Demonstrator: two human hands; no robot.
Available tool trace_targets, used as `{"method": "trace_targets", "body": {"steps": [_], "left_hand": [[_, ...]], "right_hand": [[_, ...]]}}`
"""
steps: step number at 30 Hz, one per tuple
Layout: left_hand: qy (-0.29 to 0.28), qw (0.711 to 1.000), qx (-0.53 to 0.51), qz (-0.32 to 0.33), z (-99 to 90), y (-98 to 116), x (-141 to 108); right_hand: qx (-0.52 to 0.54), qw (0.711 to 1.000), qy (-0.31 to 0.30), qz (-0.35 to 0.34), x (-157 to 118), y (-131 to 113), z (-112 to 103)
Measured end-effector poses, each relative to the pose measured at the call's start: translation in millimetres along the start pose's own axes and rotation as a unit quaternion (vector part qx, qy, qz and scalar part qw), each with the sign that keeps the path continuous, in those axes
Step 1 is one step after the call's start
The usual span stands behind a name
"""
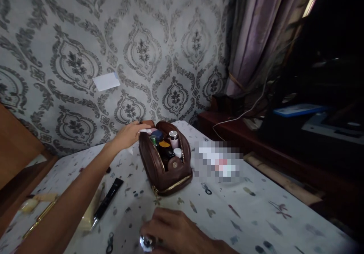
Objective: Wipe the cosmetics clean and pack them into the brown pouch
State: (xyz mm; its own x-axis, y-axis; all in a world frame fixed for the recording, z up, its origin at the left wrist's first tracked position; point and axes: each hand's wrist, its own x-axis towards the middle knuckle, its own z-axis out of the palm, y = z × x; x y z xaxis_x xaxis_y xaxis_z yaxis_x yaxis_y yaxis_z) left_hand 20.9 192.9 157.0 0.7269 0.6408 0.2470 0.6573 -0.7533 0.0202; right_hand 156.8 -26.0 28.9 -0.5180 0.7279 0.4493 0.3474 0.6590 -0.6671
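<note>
A brown leather cosmetic bag (pixel 149 159) stands unzipped on the table, with several bottles and jars inside. Among them are a silver-capped bottle (pixel 173 139), a white-lidded jar (pixel 178 152) and a dark blue round item (pixel 156 135). My left hand (pixel 129 134) is at the bag's far left rim, its fingers closed on a thin white tissue-like piece (pixel 144 131). Close to me, in front of the bag, my right hand (pixel 176 229) grips a shiny silver round-ended object (pixel 147 242); most of it is hidden by the fingers.
Left of the bag lie a black tube (pixel 109 198), a pale yellowish packet (pixel 90 210) and a gold stick (pixel 40 220). A blurred-out item (pixel 218 161) lies right of the bag. The patterned tablecloth (pixel 227 212) meets a wallpapered wall; a dark red ledge (pixel 207 121) runs along the right.
</note>
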Motion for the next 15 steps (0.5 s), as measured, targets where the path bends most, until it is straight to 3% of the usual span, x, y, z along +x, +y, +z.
{"method": "trace_targets", "body": {"steps": [3, 6, 10, 15], "left_hand": [[-0.021, 0.999, -0.004, 0.029, 0.9, -8.2, 5.6], [0.005, 1.0, -0.021, 0.022, 5.4, -12.9, 1.2], [0.053, 0.996, -0.068, 0.006, 13.5, -15.6, -9.4], [0.09, 0.987, -0.134, -0.005, 21.4, -15.4, -15.9]], "right_hand": [[0.019, 1.0, -0.01, 0.009, -3.6, 2.2, -12.8], [0.084, 0.995, 0.041, 0.046, -5.0, -8.1, -47.7], [0.122, 0.955, 0.257, 0.087, 4.0, -25.4, -116.7], [0.129, 0.904, 0.407, 0.025, 43.8, -14.9, -180.9]]}}
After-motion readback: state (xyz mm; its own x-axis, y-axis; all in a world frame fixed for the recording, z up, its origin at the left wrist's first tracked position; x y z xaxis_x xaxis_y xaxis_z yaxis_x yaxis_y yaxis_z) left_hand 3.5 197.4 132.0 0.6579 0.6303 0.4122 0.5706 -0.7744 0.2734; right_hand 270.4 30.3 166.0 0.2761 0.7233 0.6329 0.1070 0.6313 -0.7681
